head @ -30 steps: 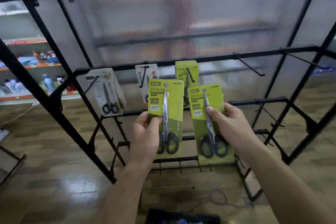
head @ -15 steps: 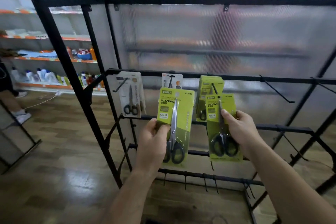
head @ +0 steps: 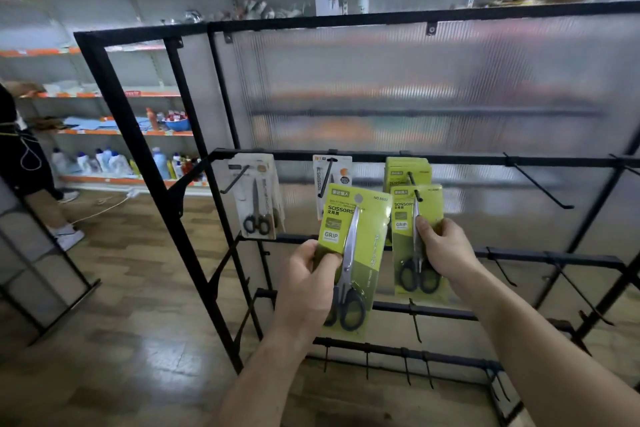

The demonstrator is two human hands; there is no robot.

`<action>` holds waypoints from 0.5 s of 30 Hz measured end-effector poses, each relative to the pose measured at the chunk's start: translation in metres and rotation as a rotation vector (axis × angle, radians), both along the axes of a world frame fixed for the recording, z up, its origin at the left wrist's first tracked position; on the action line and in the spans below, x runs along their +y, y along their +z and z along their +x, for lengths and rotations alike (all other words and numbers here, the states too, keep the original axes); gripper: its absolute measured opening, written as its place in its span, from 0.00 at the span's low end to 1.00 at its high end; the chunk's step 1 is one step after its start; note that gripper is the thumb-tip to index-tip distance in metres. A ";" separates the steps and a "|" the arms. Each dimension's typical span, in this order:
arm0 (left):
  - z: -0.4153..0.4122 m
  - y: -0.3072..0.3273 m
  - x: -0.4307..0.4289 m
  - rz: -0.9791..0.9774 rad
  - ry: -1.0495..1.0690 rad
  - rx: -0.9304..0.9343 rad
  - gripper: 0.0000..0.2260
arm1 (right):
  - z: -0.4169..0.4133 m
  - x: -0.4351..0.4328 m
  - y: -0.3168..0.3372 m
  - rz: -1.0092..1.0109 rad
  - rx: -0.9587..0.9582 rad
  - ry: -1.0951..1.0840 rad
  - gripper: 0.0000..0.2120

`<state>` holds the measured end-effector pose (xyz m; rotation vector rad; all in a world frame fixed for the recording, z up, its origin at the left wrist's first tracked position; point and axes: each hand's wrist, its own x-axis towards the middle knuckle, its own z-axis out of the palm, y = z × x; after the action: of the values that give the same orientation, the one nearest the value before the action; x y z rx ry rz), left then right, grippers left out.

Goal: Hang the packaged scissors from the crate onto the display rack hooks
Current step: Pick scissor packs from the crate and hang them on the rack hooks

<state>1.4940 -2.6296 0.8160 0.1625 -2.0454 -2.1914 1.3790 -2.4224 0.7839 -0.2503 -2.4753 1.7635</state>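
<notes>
**Fingers (head: 425, 228) carry one pack up to the hook**

Fingers and thumb of the right hand (head: 446, 251) pinch the right pack (head: 417, 263) about its middle, thumb laid across the blades; a second ago this green card sat level with its twin, below the hanging stock, and it has since been lifted up and away from the person; its top edge now meets the tip of the hook (head: 415, 187) that already carries a stack of matching green packs (head: 403, 168). Whether the tip has entered the hang hole I cannot tell for certain, though it appears to lie right at it.

Curled round the lower left edge of the left pack (head: 356, 246), the left hand (head: 304, 282) has kept its grip; that card has tilted and waits nearer the camera, in front of the display rack (head: 485, 160), touching no hook.

By my reading, one pack is nearly hung and needs only a push along the wire; the other comes after, perhaps on the same hook; a bare hook (head: 536, 185) stands further right. A white pack (head: 256, 199) hangs at the left. No crate shows now, the view having risen.
</notes>
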 end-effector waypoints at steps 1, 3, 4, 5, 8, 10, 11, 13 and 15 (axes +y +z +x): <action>-0.002 0.001 0.001 0.000 -0.009 0.002 0.11 | -0.005 -0.001 0.003 0.007 -0.010 0.001 0.14; -0.006 0.002 0.004 -0.020 -0.018 0.006 0.12 | -0.015 -0.002 0.008 0.022 -0.021 -0.003 0.15; -0.008 0.001 0.006 -0.033 -0.022 0.006 0.11 | -0.020 -0.003 0.009 0.031 -0.024 -0.003 0.14; -0.009 -0.001 0.007 -0.041 -0.028 0.005 0.09 | -0.025 -0.004 0.010 0.041 -0.029 -0.003 0.14; -0.010 -0.015 0.008 -0.050 -0.030 -0.023 0.07 | -0.041 -0.006 0.010 0.070 -0.044 -0.024 0.17; -0.006 -0.021 0.008 -0.046 -0.040 -0.059 0.06 | -0.050 -0.008 0.010 0.074 -0.063 -0.035 0.18; -0.004 -0.025 0.008 -0.040 -0.045 -0.078 0.06 | -0.053 -0.010 0.010 0.069 -0.072 -0.039 0.17; -0.001 -0.032 0.008 -0.021 -0.056 -0.113 0.06 | -0.057 -0.013 0.011 0.047 -0.088 -0.042 0.18; 0.002 -0.038 0.010 -0.016 -0.070 -0.136 0.06 | -0.059 -0.013 0.012 0.014 -0.127 -0.034 0.18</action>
<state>1.4956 -2.6196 0.7778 0.2486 -2.1708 -2.2626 1.3203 -2.4351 0.7955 -0.4135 -2.5512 1.7682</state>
